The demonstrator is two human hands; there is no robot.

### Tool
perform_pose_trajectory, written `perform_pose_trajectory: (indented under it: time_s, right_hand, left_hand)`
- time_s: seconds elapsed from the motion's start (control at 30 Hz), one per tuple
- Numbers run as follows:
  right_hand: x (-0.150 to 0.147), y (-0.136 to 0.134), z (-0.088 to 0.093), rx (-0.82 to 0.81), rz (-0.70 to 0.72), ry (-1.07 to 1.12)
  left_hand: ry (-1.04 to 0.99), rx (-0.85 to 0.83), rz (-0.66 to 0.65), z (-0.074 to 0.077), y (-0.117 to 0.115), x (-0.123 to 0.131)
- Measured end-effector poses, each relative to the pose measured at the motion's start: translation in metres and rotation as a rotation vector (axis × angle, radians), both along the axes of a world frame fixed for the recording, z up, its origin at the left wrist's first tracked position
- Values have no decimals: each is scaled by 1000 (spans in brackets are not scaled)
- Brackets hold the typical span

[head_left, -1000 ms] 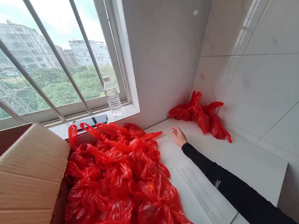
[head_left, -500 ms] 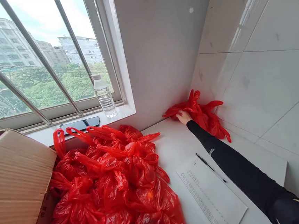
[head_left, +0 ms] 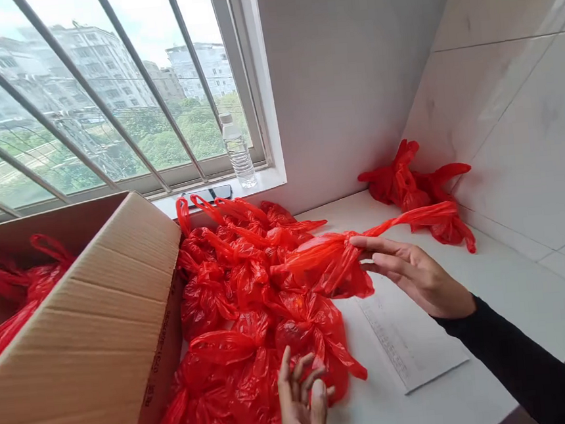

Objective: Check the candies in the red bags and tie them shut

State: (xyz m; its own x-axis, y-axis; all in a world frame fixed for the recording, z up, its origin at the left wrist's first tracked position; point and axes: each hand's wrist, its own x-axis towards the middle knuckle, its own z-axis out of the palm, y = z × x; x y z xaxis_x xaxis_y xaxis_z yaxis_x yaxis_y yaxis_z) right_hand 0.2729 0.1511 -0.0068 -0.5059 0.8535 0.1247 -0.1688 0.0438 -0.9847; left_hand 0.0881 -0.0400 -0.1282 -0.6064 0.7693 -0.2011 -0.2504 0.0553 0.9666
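Observation:
My right hand (head_left: 414, 273) pinches a tied red plastic bag (head_left: 324, 268) near its knot, holding it in the air above the pile. The bag's handles stretch out to the right, over the back of the hand. Lower down, my left hand (head_left: 304, 405) is empty, its fingers apart and slightly curled, just in front of the piled red plastic bags (head_left: 255, 346). What the bags contain cannot be made out through the plastic.
A cardboard box (head_left: 90, 334) with red bags inside stands at the left. More red bags (head_left: 408, 181) lie in the far corner. A printed sheet (head_left: 402, 333) rests on the white table (head_left: 511, 284). On the windowsill are a water bottle (head_left: 238, 153) and a phone (head_left: 221, 192).
My right hand has come back from the corner bags towards the pile with a red plastic bag in it. My left hand has entered from below. The view has turned left.

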Motion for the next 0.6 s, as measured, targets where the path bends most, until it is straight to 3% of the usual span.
perform_pose_trajectory:
  time_s: [0.07,0.13,0.23,0.43,0.5,0.6]
  right_hand:
    - [4,-33,1,-88,126,30]
    - [7,-56,-7,-133,207,-18]
    - [10,-77,-27,-142,206,-112]
    - [8,-105,-57,-110,180,-368]
    - [6,-114,-58,-65,194,-416]
    - [2,-127,-58,18,177,-444]
  left_hand:
    - [-413,60,-41,14,10,17]
    - [-523,128,-53,22,13,27]
    - [-449,142,-1,21,1,31]
    - [-279,38,4,0,-47,22]
    - [-215,-10,13,1,-63,11]
    - [-80,-41,62,16,-84,-7]
